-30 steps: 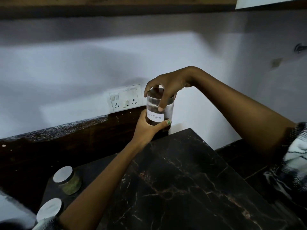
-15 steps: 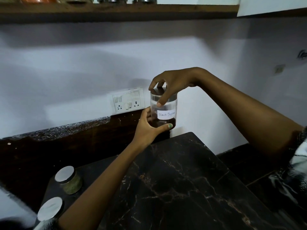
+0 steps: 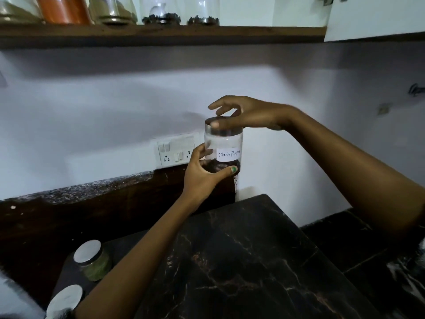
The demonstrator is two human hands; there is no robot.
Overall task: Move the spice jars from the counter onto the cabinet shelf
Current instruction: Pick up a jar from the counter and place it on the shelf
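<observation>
Left hand (image 3: 200,178) holds pepper jar (image 3: 224,150) well below shelf edge (image 3: 161,34).

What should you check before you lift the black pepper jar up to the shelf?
1. Left hand wraps the Black Pepper jar low down: ok.
2. Right hand steadies the lid: only the thumb touches it, not ok.
3. Lid screwed tight: cannot tell.
4. Jar upright: ok.
5. Free spot on the shelf: open space right of the jars there, ok.
6. Path upward along the wall clear: ok.
</observation>
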